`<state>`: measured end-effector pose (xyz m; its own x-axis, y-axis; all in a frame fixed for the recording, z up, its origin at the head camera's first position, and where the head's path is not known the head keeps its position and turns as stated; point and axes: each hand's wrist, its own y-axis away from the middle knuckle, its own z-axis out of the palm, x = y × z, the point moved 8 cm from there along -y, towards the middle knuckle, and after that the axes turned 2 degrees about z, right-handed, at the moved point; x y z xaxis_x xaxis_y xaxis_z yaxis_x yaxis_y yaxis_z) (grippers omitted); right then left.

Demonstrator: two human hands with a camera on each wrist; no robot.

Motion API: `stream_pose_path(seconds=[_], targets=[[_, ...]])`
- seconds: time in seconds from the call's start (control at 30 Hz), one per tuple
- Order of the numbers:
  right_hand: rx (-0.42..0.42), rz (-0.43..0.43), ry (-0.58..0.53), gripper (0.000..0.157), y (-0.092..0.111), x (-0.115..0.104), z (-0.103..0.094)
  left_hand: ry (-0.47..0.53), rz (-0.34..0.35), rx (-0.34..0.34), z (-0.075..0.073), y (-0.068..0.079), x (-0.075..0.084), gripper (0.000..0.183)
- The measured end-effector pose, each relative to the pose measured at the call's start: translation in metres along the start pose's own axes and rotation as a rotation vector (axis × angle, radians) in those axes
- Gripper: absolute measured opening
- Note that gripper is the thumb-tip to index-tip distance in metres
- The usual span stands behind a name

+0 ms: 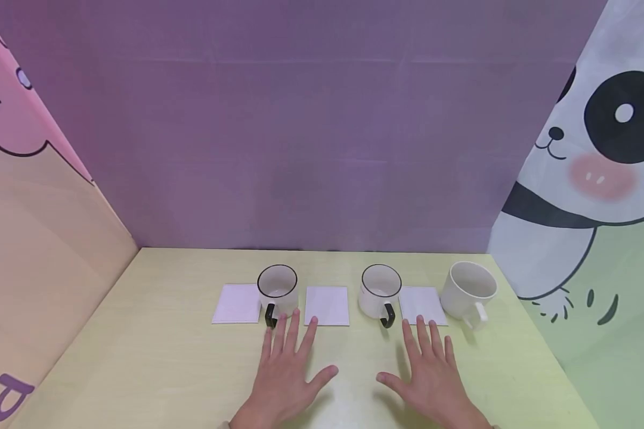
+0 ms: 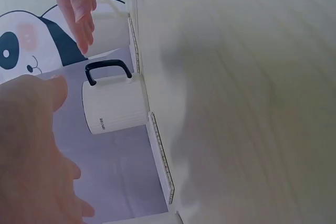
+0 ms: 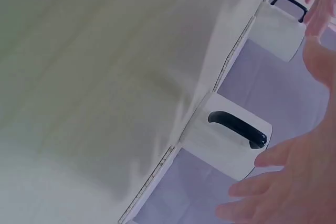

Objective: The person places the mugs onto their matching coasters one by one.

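My left hand (image 1: pixel 284 378) is held over the table with straight, spread fingers, its fingertips overlapping the lower part of a white mug (image 1: pixel 277 286) with black rim and black handle in the head view. My right hand (image 1: pixel 434 378) is likewise spread, just in front of the right-hand white square coaster (image 1: pixel 423 305). Between the hands and farther back stands a second black-rimmed mug (image 1: pixel 380 291), its black handle turned toward me; it also shows in the left wrist view (image 2: pixel 116 106). An all-white mug (image 1: pixel 468 290) stands at the right. Neither hand holds anything.
Two more white square coasters, one at the left (image 1: pixel 237 304) and one in the middle (image 1: pixel 327 306), lie in line with the mugs. Behind the light wood table (image 1: pixel 139 357) hangs a purple backdrop (image 1: pixel 311 131). A panda-print panel (image 1: pixel 585 179) borders the right side.
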<state>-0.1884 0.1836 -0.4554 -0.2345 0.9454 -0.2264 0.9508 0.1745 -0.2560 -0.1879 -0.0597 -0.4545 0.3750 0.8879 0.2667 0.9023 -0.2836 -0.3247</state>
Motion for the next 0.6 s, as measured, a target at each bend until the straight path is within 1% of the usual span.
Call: stream_pose_path(seconds=[0.1, 0.33, 0.47, 0.6], targets=[[-0.003, 0.01, -0.031, 0.101, -0.005, 0.002, -0.001, 0.021, 0.019, 0.014, -0.001, -0.003, 0.002, 0.081], [0.007, 0.056, -0.136, 0.087, -0.017, 0.005, -0.012, 0.096, 0.039, -0.005, 0.003, -0.015, -0.001, 0.064], [-0.012, 0.117, -0.227, 0.083, -0.024, 0.008, -0.016, 0.117, 0.069, 0.036, 0.0, -0.021, -0.001, 0.054], [-0.034, 0.161, -0.308, 0.077, -0.03, 0.009, -0.015, 0.126, 0.091, 0.084, -0.003, -0.026, -0.001, 0.047]])
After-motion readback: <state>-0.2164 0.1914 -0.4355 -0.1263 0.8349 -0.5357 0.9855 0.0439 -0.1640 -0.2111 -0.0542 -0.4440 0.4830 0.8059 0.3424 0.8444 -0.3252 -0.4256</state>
